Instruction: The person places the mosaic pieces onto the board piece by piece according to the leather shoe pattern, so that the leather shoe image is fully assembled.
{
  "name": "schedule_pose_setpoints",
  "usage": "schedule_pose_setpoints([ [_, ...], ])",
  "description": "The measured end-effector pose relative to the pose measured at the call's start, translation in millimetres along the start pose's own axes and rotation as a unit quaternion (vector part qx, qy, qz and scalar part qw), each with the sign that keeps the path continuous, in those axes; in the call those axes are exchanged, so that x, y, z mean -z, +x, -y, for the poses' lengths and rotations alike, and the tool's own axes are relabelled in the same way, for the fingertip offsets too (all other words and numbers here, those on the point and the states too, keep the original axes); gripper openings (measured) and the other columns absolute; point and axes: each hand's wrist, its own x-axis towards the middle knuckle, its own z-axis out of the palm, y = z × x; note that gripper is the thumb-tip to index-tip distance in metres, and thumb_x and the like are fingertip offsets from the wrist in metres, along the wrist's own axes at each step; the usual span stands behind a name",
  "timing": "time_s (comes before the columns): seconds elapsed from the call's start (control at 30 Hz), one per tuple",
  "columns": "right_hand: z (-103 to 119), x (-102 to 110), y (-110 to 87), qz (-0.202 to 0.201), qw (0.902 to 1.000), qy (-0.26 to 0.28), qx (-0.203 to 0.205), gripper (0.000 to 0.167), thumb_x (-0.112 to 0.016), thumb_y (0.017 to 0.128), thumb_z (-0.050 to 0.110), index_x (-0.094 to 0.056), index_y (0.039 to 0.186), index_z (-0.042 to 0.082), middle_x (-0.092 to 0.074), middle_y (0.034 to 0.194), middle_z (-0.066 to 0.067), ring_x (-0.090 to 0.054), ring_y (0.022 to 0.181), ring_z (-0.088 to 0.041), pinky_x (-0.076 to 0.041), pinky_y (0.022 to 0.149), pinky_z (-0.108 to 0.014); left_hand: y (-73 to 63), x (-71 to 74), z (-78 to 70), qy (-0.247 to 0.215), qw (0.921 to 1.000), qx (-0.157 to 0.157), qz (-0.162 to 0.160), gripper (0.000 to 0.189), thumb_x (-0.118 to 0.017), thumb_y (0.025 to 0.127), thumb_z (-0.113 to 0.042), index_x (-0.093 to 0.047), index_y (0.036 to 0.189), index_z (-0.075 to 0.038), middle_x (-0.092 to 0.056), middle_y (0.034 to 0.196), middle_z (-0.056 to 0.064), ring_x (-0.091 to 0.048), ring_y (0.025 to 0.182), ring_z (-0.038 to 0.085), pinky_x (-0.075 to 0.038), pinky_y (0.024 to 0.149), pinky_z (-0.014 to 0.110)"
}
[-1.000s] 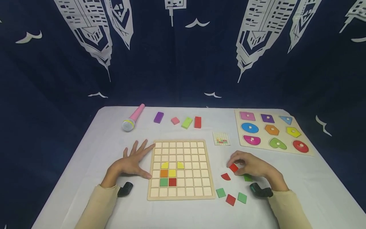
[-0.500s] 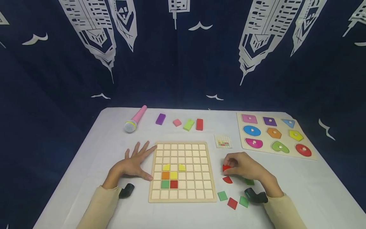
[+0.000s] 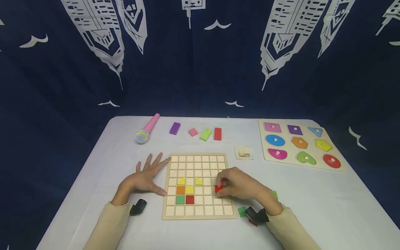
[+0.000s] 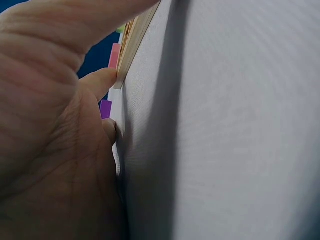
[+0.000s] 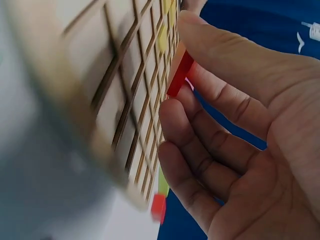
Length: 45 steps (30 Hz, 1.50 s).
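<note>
My right hand [image 3: 242, 184] pinches a red square tile [image 3: 218, 189] between thumb and fingers, over the right side of a wooden grid board [image 3: 200, 218]. In the right wrist view the tile's red edge [image 5: 181, 75] shows close over the grid. My left hand [image 3: 145, 181] lies with fingers spread, thumb and index finger at the board's left edge. Set in the grid are an orange tile [image 3: 180, 190], a yellow square [image 3: 189, 190], a green square [image 3: 180, 199], a red square [image 3: 189, 199] and two yellow round-edged tiles [image 3: 198, 181].
Beside the board, a green tile [image 3: 242, 211] and others lie partly hidden by my right wrist. A small pattern card [image 3: 243, 152] and a shape puzzle [image 3: 285, 140] are at the back right. Behind the board lie a pink microphone [image 3: 147, 129] and several blocks [image 3: 217, 134].
My right hand has carried the red tile leftward from the loose tiles to over the board's right side. The left hand stays in place at the board's edge.
</note>
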Motion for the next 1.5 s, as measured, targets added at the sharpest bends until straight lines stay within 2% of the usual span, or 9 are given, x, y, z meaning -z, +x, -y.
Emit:
schedule_pose_setpoints([
  [0.33,28,-27,24.4,0.047,0.9988,-0.007,0.014,0.023,-0.085,0.081,0.025,-0.063,0.079,0.018,-0.052,0.067,0.008,-0.045,0.066,-0.004,-0.039,0.061,-0.018,-2.0,1.1,-0.3,-0.001,1.0000,0.000,-0.002,0.131,-0.092,0.057,-0.055,-0.019,0.161,-0.024,0.007,0.169,0.016,0.019,0.150,0.049,0.015,0.109,0.077],
  [0.5,35,-37,31.1,0.063,0.9977,-0.015,0.018,0.021,-0.085,0.081,0.024,-0.065,0.080,0.017,-0.056,0.071,0.008,-0.045,0.068,-0.002,-0.041,0.063,-0.016,-1.9,0.3,1.2,-0.006,1.0000,0.000,-0.003,0.131,-0.092,0.056,-0.055,-0.019,0.161,-0.024,0.007,0.169,0.016,0.019,0.150,0.049,0.016,0.109,0.077],
  [0.67,37,-43,34.8,0.059,0.9978,-0.027,0.013,0.022,-0.087,0.079,0.024,-0.066,0.081,0.018,-0.058,0.073,0.005,-0.045,0.069,-0.003,-0.041,0.062,-0.017,-2.6,-0.7,2.1,-0.005,1.0000,-0.001,-0.001,0.131,-0.092,0.057,-0.056,-0.019,0.161,-0.024,0.007,0.169,0.016,0.019,0.150,0.049,0.015,0.109,0.077],
  [0.93,38,-49,36.4,0.050,0.9973,-0.051,0.017,0.023,-0.087,0.078,0.025,-0.066,0.082,0.018,-0.058,0.077,0.008,-0.045,0.070,-0.003,-0.040,0.063,-0.017,-4.2,-1.2,3.8,-0.007,1.0000,-0.002,-0.001,0.131,-0.092,0.057,-0.055,-0.020,0.161,-0.024,0.007,0.169,0.017,0.019,0.150,0.049,0.015,0.109,0.077],
  [1.3,38,-50,34.0,0.038,0.9969,-0.065,0.020,0.024,-0.087,0.078,0.026,-0.064,0.075,0.020,-0.055,0.082,0.009,-0.046,0.075,-0.004,-0.041,0.066,-0.017,-3.5,-1.6,5.0,-0.006,1.0000,0.001,-0.001,0.131,-0.092,0.056,-0.056,-0.019,0.161,-0.025,0.007,0.169,0.016,0.019,0.150,0.049,0.016,0.109,0.077],
  [1.4,40,-46,30.3,0.041,0.9966,-0.070,0.013,0.023,-0.086,0.079,0.029,-0.064,0.076,0.022,-0.055,0.089,0.012,-0.047,0.079,-0.004,-0.043,0.071,-0.018,-1.8,-0.8,4.0,-0.003,1.0000,0.001,-0.002,0.130,-0.092,0.057,-0.056,-0.019,0.161,-0.025,0.007,0.169,0.016,0.020,0.150,0.049,0.015,0.110,0.077],
  [1.5,40,-40,23.8,0.053,0.9965,-0.065,0.008,0.018,-0.084,0.081,0.031,-0.067,0.078,0.024,-0.057,0.097,0.014,-0.050,0.089,-0.004,-0.047,0.082,-0.022,-0.5,-0.6,2.3,0.000,1.0000,0.001,-0.001,0.130,-0.091,0.057,-0.057,-0.019,0.161,-0.025,0.007,0.169,0.016,0.019,0.150,0.049,0.015,0.110,0.077],
])
